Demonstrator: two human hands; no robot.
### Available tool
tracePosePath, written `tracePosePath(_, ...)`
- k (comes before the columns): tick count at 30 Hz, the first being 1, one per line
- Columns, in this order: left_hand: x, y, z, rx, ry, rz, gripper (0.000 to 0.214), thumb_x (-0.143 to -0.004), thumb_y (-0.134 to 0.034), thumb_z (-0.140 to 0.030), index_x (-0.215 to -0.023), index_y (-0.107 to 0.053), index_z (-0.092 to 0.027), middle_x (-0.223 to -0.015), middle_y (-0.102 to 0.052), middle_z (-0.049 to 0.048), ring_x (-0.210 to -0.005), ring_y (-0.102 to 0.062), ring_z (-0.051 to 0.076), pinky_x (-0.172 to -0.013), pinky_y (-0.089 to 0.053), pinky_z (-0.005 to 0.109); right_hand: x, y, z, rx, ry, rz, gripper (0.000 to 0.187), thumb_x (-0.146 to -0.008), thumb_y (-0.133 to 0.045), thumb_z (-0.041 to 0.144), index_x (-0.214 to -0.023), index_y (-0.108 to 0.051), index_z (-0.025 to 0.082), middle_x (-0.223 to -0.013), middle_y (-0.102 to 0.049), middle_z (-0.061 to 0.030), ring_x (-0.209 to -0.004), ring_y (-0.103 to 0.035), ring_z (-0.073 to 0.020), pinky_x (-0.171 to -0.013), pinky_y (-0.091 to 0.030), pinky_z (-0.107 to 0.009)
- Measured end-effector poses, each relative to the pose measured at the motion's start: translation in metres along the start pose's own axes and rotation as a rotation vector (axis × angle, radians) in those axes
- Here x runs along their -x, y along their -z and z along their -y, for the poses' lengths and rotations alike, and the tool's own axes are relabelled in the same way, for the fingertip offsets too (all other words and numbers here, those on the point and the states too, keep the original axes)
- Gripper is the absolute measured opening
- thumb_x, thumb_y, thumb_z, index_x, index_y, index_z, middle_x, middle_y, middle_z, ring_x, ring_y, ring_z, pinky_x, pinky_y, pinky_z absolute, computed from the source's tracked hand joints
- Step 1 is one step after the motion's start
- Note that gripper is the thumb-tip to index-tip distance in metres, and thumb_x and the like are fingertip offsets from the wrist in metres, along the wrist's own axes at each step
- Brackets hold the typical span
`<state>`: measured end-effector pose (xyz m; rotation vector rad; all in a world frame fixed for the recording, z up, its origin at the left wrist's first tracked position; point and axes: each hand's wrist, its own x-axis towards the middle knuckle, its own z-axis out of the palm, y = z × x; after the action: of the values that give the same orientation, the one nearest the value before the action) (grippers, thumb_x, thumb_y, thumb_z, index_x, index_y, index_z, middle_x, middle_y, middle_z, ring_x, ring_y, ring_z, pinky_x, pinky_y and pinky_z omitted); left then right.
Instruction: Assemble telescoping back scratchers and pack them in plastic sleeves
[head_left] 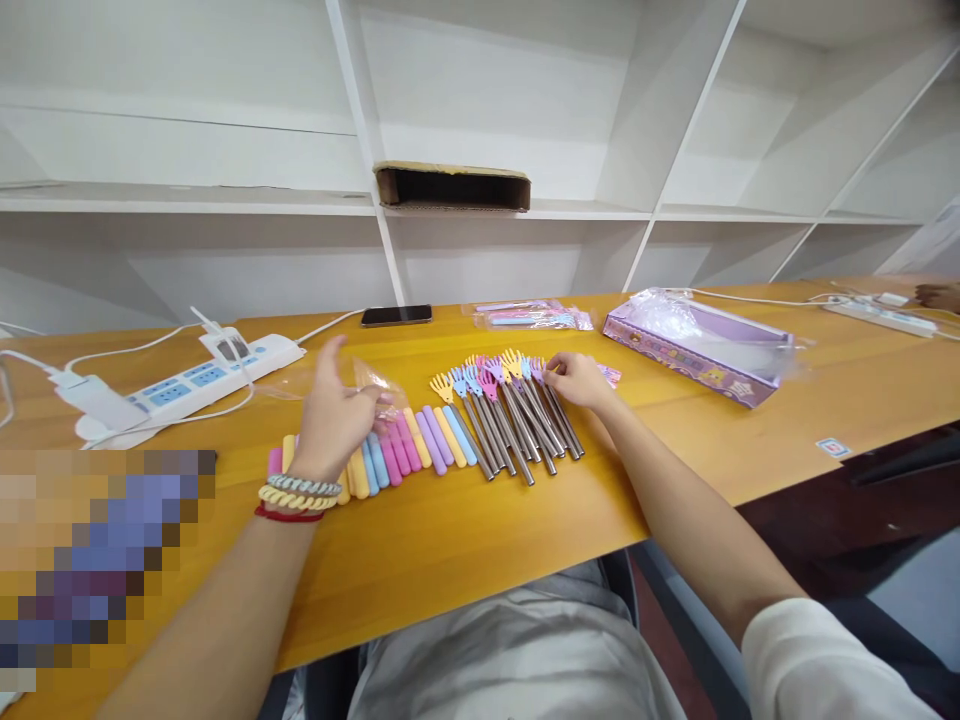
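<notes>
Several coloured handle grips (435,440), pink, yellow, blue and purple, lie side by side in a row on the table. Above that row is my left hand (334,415), with one finger raised and the others apart, close to a crumpled clear plastic bag (379,383). To the right of the grips rests a pile of back scratchers (525,415) with steel rods and small hand-shaped heads in yellow, blue, pink and purple. My right hand (576,380) has its fingers curled at a purple head on the pile's right side; the fingertips are partly hidden.
Behind the pile lie wrapped packets (529,315) and a black phone (396,316). An open purple box (697,345) with clear plastic stands to the right. A power strip (191,385) with cables is at the left. A cardboard box (454,188) sits on the white shelf (585,208).
</notes>
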<state>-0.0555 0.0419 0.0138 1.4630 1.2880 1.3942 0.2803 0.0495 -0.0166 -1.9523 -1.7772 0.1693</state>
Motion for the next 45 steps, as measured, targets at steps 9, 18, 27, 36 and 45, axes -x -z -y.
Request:
tracePosePath(9,0.017,-0.013,-0.030,0.265,0.275,0.319,0.037,-0.067,-0.052,-0.020,-0.102,-0.060,-0.011,-0.107,-0.065,0.0181,-0.063,-0.067,0.021,-0.043,-0.047,0.025,-0.003,0.032,-0.029,0.160,-0.310,-0.211,0.035,-0.074,-0.053,0.035,-0.100,-0.067,0.016,-0.098,-0.066,-0.0134,-0.094,-0.061,-0.0250,-0.076,-0.043,-0.031)
tracePosePath(18,0.014,-0.012,-0.012,-0.356,-0.146,0.097,0.030,-0.078,-0.057,-0.036,-0.100,-0.068,-0.019,-0.079,-0.070,0.0079,-0.068,-0.065,0.019,-0.064,-0.051,0.031,-0.005,0.023,-0.034,0.277,-0.285,0.084,0.037,-0.067,-0.062,0.041,-0.094,-0.069,0.017,-0.102,-0.065,-0.0154,-0.091,-0.062,-0.0253,-0.070,-0.045,-0.030)
tracePosePath(27,0.019,-0.004,-0.022,-0.204,-0.704,0.234,0.012,-0.070,-0.068,-0.024,-0.081,-0.072,-0.027,-0.106,-0.067,0.0036,-0.109,-0.057,0.024,-0.097,-0.043,0.045,-0.009,0.026,-0.044,0.184,-0.301,-0.041,0.026,-0.072,-0.055,0.031,-0.088,-0.070,0.018,-0.092,-0.068,-0.0127,-0.088,-0.063,-0.0247,-0.073,-0.045,-0.031)
tracePosePath(36,0.009,0.006,-0.021,0.026,-0.237,0.121,0.016,-0.063,-0.074,-0.027,-0.077,-0.070,-0.021,-0.094,-0.070,0.0061,-0.095,-0.063,0.024,-0.091,-0.049,0.047,-0.011,0.037,-0.056,0.100,-0.352,-0.100,0.025,-0.069,-0.054,0.030,-0.083,-0.070,0.016,-0.084,-0.069,-0.0110,-0.086,-0.063,-0.0223,-0.073,-0.043,-0.027)
tracePosePath(45,-0.001,0.004,-0.012,0.038,-0.303,-0.233,0.024,-0.074,-0.066,-0.032,-0.093,-0.062,-0.019,-0.091,-0.067,-0.0040,-0.093,-0.062,0.017,-0.086,-0.048,0.038,-0.013,0.041,-0.066,0.167,-0.462,0.032,0.040,-0.065,-0.059,0.051,-0.081,-0.067,0.015,-0.083,-0.067,-0.0111,-0.081,-0.062,-0.0224,-0.066,-0.043,-0.027)
